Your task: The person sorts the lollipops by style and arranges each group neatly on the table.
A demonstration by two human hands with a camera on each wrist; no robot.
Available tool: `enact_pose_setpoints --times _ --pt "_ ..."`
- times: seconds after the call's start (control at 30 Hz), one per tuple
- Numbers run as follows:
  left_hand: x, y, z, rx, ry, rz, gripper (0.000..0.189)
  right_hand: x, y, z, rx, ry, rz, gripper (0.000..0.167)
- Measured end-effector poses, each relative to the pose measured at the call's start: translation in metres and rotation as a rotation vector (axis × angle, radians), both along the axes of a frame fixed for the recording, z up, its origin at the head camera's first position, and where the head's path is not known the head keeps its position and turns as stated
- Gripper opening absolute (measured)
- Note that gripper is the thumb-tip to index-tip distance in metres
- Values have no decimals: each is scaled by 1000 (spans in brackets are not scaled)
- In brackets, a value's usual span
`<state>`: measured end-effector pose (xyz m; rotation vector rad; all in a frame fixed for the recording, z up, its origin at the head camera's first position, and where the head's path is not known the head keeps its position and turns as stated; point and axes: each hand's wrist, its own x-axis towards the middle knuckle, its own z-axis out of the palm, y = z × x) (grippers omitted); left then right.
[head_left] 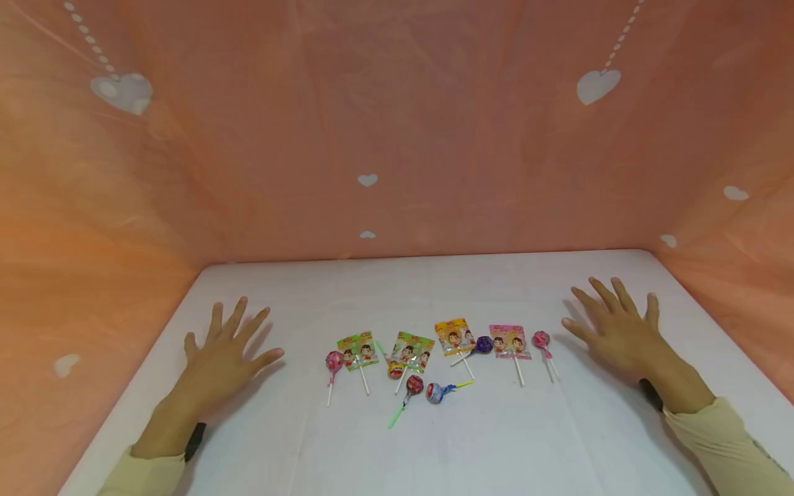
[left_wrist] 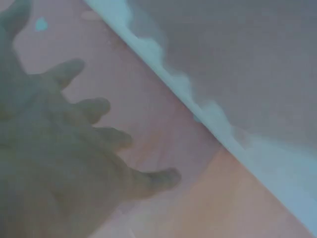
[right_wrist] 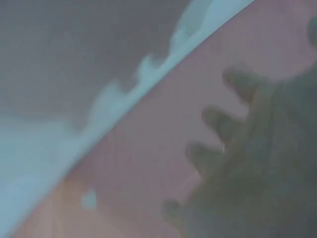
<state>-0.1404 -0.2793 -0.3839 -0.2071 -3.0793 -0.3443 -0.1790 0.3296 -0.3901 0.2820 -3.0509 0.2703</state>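
Observation:
Several lollipops lie in a loose row across the middle of a white table. Flat ones in printed packets include a green one (head_left: 358,350), an orange one (head_left: 455,336) and a pink one (head_left: 511,341). Among the round ones are a pink lollipop (head_left: 333,362) at the left end, a red one (head_left: 414,386) on a green stick, a blue one (head_left: 436,393) and a purple one (head_left: 484,344). My left hand (head_left: 220,362), fingers spread, is left of the row, holding nothing. To the row's right, my right hand (head_left: 623,337) is likewise spread and holds nothing, nearest another pink lollipop (head_left: 542,339).
The white table (head_left: 347,455) ends at the back against an orange-pink cloth (head_left: 397,138) printed with white hearts. That cloth also rises along both sides. Both wrist views are hazy and show the spread fingers, the table edge and the cloth.

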Motion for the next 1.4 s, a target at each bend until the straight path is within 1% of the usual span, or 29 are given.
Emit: enact_pose_setpoints --times 0.1,0.2,0.3,0.4,0.5,0.57,0.63,0.77,0.87,0.93,1.03,1.1,1.17,1.27,1.4 --pt "-2 10 3 19 -8 -21 85 1 -10 1 -30 55 16 71" --pt "-4 26 3 26 -2 -46 84 2 -27 3 -56 111 35 65" --pt "-5 46 -1 42 5 -82 81 2 -45 4 -87 155 58 61" --pt "-7 63 -5 100 -12 -116 77 2 -63 4 -110 190 93 59" --pt "-9 75 -8 155 -8 -158 72 3 -80 4 -111 218 133 57" --pt "-12 81 -10 160 4 -185 70 3 -90 4 -101 225 167 55" --pt "-15 86 -11 153 18 -207 68 2 -102 3 -100 215 194 54" --pt "-23 93 -13 166 15 -231 65 1 -127 2 -110 170 236 57" --pt "-29 98 -13 198 -12 -232 63 1 -148 1 -120 149 265 60" --pt "-31 102 -13 220 -53 -224 63 1 -160 0 -127 138 287 63" --pt "-31 107 -13 230 -113 -217 65 2 -177 -1 -122 126 327 64" --pt "-29 109 -13 224 -131 -215 66 1 -186 -2 -111 112 353 64" --pt "-27 111 -14 213 -130 -216 67 1 -195 -3 -104 86 377 63" --pt "-25 112 -14 198 -106 -219 64 -1 -205 -5 -96 34 406 61" --pt "-24 112 -15 188 -88 -235 61 -3 -212 -6 -88 -31 441 58"
